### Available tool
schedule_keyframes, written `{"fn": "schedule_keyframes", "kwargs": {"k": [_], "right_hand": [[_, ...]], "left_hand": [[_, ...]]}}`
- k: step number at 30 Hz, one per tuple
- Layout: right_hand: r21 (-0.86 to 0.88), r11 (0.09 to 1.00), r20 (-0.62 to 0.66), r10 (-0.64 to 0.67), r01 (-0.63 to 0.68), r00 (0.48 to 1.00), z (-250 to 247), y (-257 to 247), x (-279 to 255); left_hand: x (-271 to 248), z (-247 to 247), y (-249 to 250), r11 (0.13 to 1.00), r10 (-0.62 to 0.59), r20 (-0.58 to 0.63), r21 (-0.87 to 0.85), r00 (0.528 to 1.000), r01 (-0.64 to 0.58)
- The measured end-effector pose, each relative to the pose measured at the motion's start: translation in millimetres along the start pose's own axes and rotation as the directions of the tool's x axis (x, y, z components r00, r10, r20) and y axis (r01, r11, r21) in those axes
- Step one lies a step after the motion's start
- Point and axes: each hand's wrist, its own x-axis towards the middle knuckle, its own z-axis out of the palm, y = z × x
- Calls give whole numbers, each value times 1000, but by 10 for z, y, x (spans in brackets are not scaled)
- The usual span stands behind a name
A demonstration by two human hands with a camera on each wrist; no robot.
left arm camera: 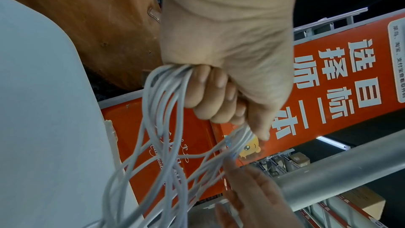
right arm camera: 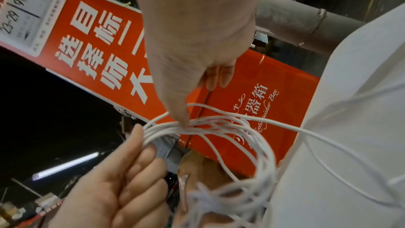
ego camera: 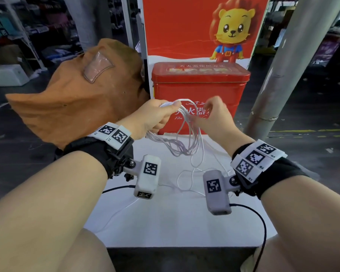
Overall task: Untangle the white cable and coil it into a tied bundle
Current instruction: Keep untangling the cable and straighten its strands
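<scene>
Left hand (ego camera: 155, 114): fingers curled tight round top of the coil, thumb pressed over the strands; holds it up above the white table (ego camera: 165, 222).
Right hand (ego camera: 214, 114): thumb tip on the gathered strands just right of left hand's grip. Other fingers look part curled, nothing in them. Whether a finger pinches from behind, can't tell; wrist view blurs there.
White cable (ego camera: 186, 138): several loops hang from left hand, mid-scene, in front of the red tin box (ego camera: 200, 85). Lower loops uneven, some cross each other. Loose tail drops to the table, runs near-left toward the table edge.
Stage: prob. still coiling; no tie round the bundle yet.
Risk 1: loops differ in size and cross, so wrapping the tail now could lock a snarl inside the bundle.
Risk 2: if left grip eases while right hand reaches for the tail, loops may slide off and spring open.
Risk 3: tail trails past the wrist cams and a black lead (ego camera: 253, 211); a quick pull could snag it there.
Surroundings: brown sack (ego camera: 77, 99) far left, grey pole (ego camera: 283, 65) far right, red lion poster (ego camera: 194, 26) behind the box.
</scene>
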Motion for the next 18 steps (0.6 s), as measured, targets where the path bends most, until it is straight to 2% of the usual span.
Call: {"fn": "schedule_keyframes", "kwargs": {"k": [1,3,5,6,8,10,12,14,16,18], "right_hand": [[93,995,-5,-43,43,999,-11,-15,15],[159,983,197,-124,93,973,3,-50,-11],[194,980,399,-109,33,910,24,-74,-85],[255,967,427,-102,-11,898,26,-68,-103],[436,894,385,-79,-106,920,21,-14,-68],[596,781,312,-11,-186,950,-11,58,5],[686,692,289,24,-224,957,-25,92,55],[733,640,285,16,-229,958,-18,75,68],[801,545,278,29,-248,960,5,36,74],[879,399,257,67,-262,964,9,9,89]], "left_hand": [[-7,4,3,1000,-18,44,7,999,18],[-27,21,7,999,-34,121,20,992,32],[-42,47,22,1000,-29,162,14,986,27],[-41,51,33,1000,-22,156,3,987,22],[-33,33,60,998,-2,73,-55,997,6],[-12,-26,99,983,19,-57,-182,998,-29],[8,-98,132,955,6,-181,-289,983,-59],[42,-126,141,936,-11,-268,-341,963,-84],[81,-129,125,924,-47,-299,-376,953,-73],[103,-117,106,918,-92,-269,-397,959,-23]]}}
